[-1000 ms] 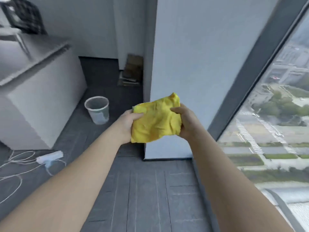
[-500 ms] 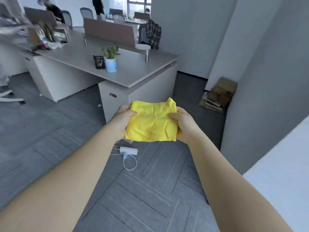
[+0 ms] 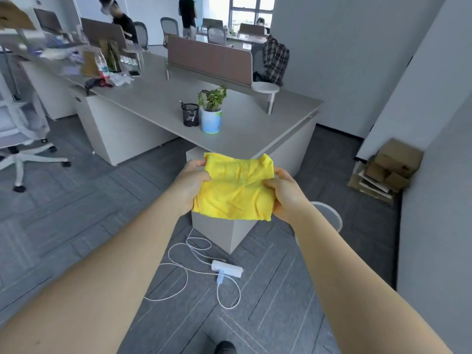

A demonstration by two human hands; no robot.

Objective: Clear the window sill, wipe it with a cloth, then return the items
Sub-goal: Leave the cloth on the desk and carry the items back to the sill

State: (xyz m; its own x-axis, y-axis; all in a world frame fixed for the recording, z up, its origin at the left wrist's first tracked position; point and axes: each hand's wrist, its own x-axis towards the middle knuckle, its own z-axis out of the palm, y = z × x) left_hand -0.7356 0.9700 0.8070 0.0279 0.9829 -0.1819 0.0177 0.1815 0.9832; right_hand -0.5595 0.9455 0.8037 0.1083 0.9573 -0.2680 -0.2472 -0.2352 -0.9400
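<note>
A crumpled yellow cloth point(image 3: 236, 189) is held up in front of me at chest height. My left hand point(image 3: 190, 181) grips its left edge and my right hand point(image 3: 286, 191) grips its right edge. Beyond the cloth, a potted plant in a white pot point(image 3: 211, 116) and a black mesh pen holder point(image 3: 190, 114) stand side by side on a grey desk point(image 3: 245, 134). The window sill is out of view.
A white power strip point(image 3: 226, 269) with looped cables lies on the grey carpet below my hands. A clear bin point(image 3: 329, 218) shows behind my right wrist. Cardboard point(image 3: 385, 169) is stacked by the wall at right. A white office chair point(image 3: 23, 134) stands left; people are far back.
My view has swung left, away from the window and pillar, into the office and toward the desk. Both hands still hold the yellow cloth, now spread a little wider.
</note>
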